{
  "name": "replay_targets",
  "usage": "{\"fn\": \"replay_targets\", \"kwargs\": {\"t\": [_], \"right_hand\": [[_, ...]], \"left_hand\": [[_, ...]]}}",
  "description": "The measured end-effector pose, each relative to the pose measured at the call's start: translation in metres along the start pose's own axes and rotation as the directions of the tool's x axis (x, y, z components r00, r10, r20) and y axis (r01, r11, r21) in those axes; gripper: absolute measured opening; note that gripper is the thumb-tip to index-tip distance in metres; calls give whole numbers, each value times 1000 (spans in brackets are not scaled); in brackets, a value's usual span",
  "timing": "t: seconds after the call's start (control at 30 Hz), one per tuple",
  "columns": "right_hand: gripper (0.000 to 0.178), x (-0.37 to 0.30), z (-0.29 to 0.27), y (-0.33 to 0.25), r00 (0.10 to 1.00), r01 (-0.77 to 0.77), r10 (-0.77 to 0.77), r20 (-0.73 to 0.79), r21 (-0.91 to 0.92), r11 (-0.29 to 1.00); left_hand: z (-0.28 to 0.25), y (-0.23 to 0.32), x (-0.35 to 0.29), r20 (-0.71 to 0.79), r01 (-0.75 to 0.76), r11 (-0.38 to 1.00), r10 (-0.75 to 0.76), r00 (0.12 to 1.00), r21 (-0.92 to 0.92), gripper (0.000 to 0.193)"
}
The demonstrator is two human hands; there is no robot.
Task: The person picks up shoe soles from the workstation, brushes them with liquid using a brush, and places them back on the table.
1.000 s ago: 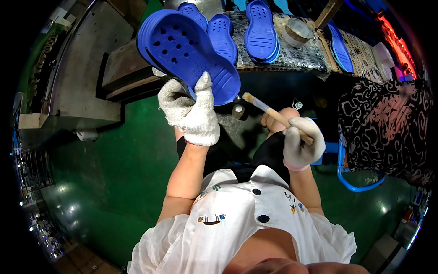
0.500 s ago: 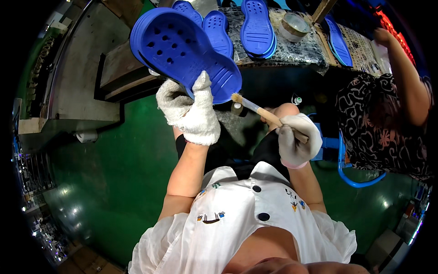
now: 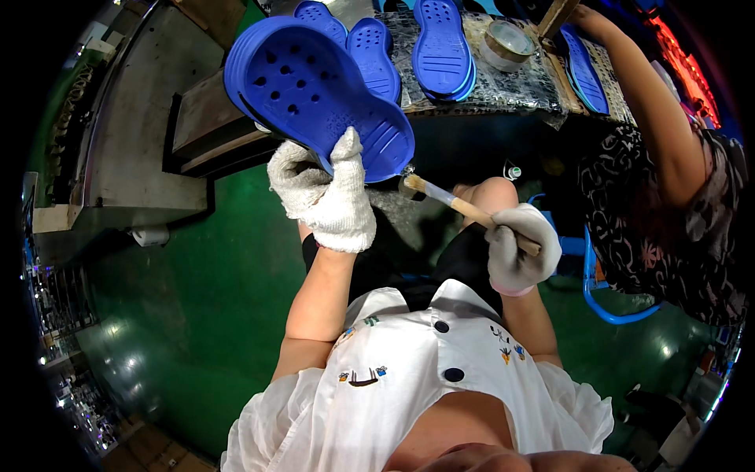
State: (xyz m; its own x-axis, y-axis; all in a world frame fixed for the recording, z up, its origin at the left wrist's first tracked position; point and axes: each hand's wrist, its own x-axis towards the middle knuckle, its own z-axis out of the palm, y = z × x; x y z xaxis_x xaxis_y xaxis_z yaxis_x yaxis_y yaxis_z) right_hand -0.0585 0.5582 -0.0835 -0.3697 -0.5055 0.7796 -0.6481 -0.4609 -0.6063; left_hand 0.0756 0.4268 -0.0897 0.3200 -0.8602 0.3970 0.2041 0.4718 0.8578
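My left hand (image 3: 334, 193), in a white knit glove, is closed on the heel-side edge of a blue shoe sole (image 3: 318, 98), its thumb on the upper face. Holes dot the wide end of this sole and grooves cross its narrow end, which tilts toward me. In my gloved right hand (image 3: 523, 248) is a brush (image 3: 464, 208) with a wooden handle. Its bristles point left, a little apart from the sole's narrow end. Behind, more blue soles (image 3: 373, 59) and a stack of soles (image 3: 443, 51) lie on the bench.
The bench (image 3: 519, 90) is covered in plastic film and carries a round tub (image 3: 507, 46). Another blue sole (image 3: 584, 71) lies beyond a wooden post. A co-worker (image 3: 661, 197) sits at the right on a blue chair (image 3: 598, 291). A metal cabinet (image 3: 141, 118) stands at the left.
The brush and my right hand have moved slightly right and down, away from the sole. The sole has barely shifted. The co-worker's arm now reaches further over the bench.
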Motion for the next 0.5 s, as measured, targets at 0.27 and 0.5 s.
{"fn": "replay_targets", "kwargs": {"t": [0.27, 0.5], "right_hand": [[13, 3, 4, 6, 1000, -27, 27, -5, -3, 1000], [15, -12, -21, 25, 992, -105, 104, -74, -7, 994]], "left_hand": [[3, -3, -1, -1, 4, 999, -5, 1000, -46, 40], [9, -11, 37, 96, -45, 952, 17, 995, 303, 37]]}}
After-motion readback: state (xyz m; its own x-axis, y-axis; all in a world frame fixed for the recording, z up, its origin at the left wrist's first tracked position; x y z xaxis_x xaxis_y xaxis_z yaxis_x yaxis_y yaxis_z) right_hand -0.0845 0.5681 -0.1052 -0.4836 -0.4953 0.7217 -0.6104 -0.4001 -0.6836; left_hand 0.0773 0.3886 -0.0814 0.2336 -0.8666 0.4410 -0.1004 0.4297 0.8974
